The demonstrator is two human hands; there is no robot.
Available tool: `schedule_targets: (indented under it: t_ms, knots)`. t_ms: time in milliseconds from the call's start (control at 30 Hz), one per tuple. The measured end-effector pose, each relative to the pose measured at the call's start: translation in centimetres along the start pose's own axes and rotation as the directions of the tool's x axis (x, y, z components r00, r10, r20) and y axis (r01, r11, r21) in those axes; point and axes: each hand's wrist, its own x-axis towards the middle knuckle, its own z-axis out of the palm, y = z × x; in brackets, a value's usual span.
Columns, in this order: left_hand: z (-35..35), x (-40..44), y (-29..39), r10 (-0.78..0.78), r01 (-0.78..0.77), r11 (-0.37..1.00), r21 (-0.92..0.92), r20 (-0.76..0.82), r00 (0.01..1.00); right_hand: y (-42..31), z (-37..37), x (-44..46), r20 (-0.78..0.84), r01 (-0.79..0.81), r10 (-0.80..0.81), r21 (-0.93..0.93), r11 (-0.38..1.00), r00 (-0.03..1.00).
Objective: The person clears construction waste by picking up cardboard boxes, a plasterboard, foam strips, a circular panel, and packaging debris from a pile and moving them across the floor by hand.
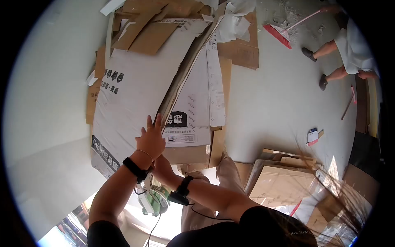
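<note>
A large white cardboard sheet [135,86] with black printing stands in front of me, brown on its torn edge. My left hand [151,139] lies on it near that long edge, fingers stretched and spread. Just below, my right hand [163,168] is close under the left wrist at the sheet's lower edge; its fingers are hidden. Beside the edge is another white printed cardboard panel [195,103] with a black logo. Loose brown cardboard pieces [154,38] are piled at the far end of the sheet.
Flattened brown cardboard [284,183] is stacked at lower right. Another person [356,49] stands at upper right beside a red broom [278,36] and floor scraps. White plastic wrap [233,24] lies at the top. A green device with cables [155,203] is below my hands.
</note>
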Motion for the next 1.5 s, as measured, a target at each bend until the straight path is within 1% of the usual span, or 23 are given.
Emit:
schedule_targets:
  t_ms: [33,100,167,200,233,267,333,367,400,500,533,567,600,667,733,867,967,1000,1100,1133,1233,1267,1500]
  knots:
    - [1.7,1.1,-3.6,-0.052,0.053,0.995,-0.09,0.01,0.999,-0.7,0.5,-0.3,-0.061,0.155,-0.149,0.092,0.984,0.987]
    - [5.8,1.7,-12.6,-0.157,0.15,0.975,-0.164,-0.029,0.987,1.1,2.8,-1.5,0.141,0.556,-0.539,-0.129,0.821,0.83]
    - [3.0,-1.7,-16.0,-0.303,0.349,0.771,-0.533,0.175,0.937,1.6,2.0,-1.4,0.524,0.391,-0.277,-0.118,0.913,0.805]
    - [1.6,-4.3,-17.5,-0.357,0.352,0.778,-0.52,0.096,0.929,4.3,-1.4,0.3,0.212,0.299,-0.284,-0.042,0.953,0.935]
    - [1.6,-6.1,-17.9,-0.394,0.337,0.775,-0.534,0.008,0.919,7.8,-3.9,2.0,-0.058,0.286,-0.294,-0.118,0.951,0.954]
    - [2.6,-6.9,-18.7,-0.184,0.125,0.959,-0.253,-0.227,0.956,10.5,-7.2,3.4,-0.272,0.161,-0.219,-0.219,0.962,0.937]
    - [3.6,-7.7,-14.7,-0.047,0.006,0.99,-0.143,-0.281,0.958,15.7,-14.8,5.5,-0.583,-0.084,-0.14,-0.34,0.937,0.8]
    - [4.7,-7.8,-12.6,0.072,-0.082,0.996,-0.017,-0.336,0.939,19.6,-18.1,6.8,-0.669,-0.149,-0.124,-0.335,0.93,0.733]
    - [6.9,-7.2,-10.9,0.035,-0.046,0.998,-0.033,-0.271,0.962,20.3,-20.5,6.9,-0.714,-0.384,0.088,-0.265,0.885,0.694]
    - [19.2,-4.7,-12.0,-0.241,0.2,0.936,-0.288,-0.112,0.964,27.7,-25.5,8.3,-0.512,-0.286,0.223,-0.046,0.957,0.829]
    - [24.3,-3.2,-13.8,-0.493,0.517,0.612,-0.598,0.221,0.841,27.8,-26.0,8.5,-0.357,-0.26,0.28,0.102,0.96,0.891]
    - [27.7,-2.2,-15.1,-0.524,0.736,0.119,-0.666,0.587,0.617,27.0,-26.5,8.3,-0.195,-0.252,0.305,0.254,0.934,0.932]
    - [28.3,-3.3,-13.3,-0.439,0.573,-0.439,-0.692,0.721,0.535,26.3,-26.1,8.5,-0.214,-0.264,0.339,0.314,0.912,0.916]
    - [30.0,-3.6,-11.4,-0.334,0.263,-0.805,-0.532,0.773,0.54,24.2,-23.9,9.0,-0.234,-0.294,0.423,0.436,0.85,0.875]
    - [33.1,-3.9,-12.6,-0.23,0.029,-0.959,-0.282,0.834,0.501,22.9,-23.1,9.6,-0.198,-0.27,0.428,0.532,0.803,0.882]
    - [39.1,-4.6,-14.9,-0.39,-0.093,-0.86,-0.501,0.53,0.753,23.6,-22.2,10.7,-0.087,-0.168,0.319,0.704,0.69,0.944]
    - [36.6,-6.2,-14.6,-0.406,-0.227,-0.909,-0.35,0.615,0.676,21.3,-21.7,9.2,0.01,-0.224,0.294,0.671,0.707,0.956]
    - [39.2,-7.9,-17.2,-0.248,-0.087,-0.94,-0.329,0.487,0.838,20.9,-21.4,8.6,0.056,-0.259,0.291,0.636,0.727,0.955]
    - [35.1,-7.9,-16.1,-0.628,-0.205,-0.744,-0.636,0.562,0.537,22.0,-18.9,8.3,-0.123,-0.139,0.29,0.663,0.735,0.949]
    - [29.6,-7.6,-13.6,-0.733,-0.181,-0.669,-0.721,0.6,0.32,22.7,-18.1,8.2,-0.194,-0.036,0.21,0.646,0.762,0.958]
    - [29.7,-8.1,-12.8,-0.739,-0.327,-0.659,-0.677,0.5,0.453,22.8,-16.3,8.0,-0.299,-0.095,0.339,0.609,0.787,0.892]
    - [30.0,-8.1,-11.7,-0.792,-0.38,-0.597,-0.706,0.442,0.421,23.3,-15.7,7.9,-0.308,-0.1,0.364,0.628,0.772,0.879]
    - [26.2,-7.5,-0.8,-0.658,-0.369,-0.751,-0.547,0.582,0.477,24.1,-11.8,8.5,-0.33,-0.14,0.458,0.666,0.733,0.826]
